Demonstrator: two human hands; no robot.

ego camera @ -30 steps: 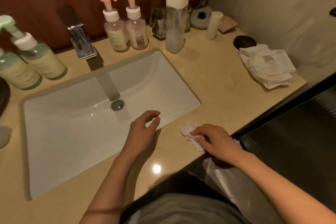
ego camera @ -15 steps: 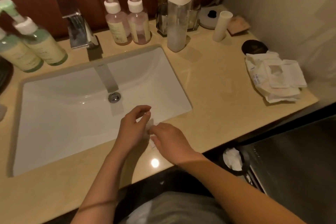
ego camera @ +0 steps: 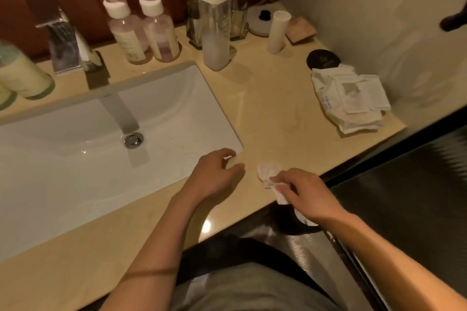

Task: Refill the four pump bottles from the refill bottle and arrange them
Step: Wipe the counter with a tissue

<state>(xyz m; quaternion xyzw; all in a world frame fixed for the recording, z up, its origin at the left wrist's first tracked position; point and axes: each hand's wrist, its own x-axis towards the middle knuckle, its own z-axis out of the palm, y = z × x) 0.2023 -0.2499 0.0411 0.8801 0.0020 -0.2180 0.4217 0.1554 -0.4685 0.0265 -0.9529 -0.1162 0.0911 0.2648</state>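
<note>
Two pink pump bottles stand side by side behind the sink. Two green pump bottles stand at the far left, cut off by the frame edge. The tall clear refill bottle with a white cap stands upright to the right of the pink pair. My left hand hovers over the sink's front right corner, fingers loosely curled and holding nothing. My right hand pinches a crumpled white tissue at the counter's front edge.
The white sink with its chrome faucet fills the left. A glass cup, a white tube, a round dark lid and a pile of white packets sit at the right. A bin lies below the counter edge.
My hands met over the sink's edge half a second ago; now the right hand has drawn back to the right with the tissue. The left hand stays near the sink corner.
</note>
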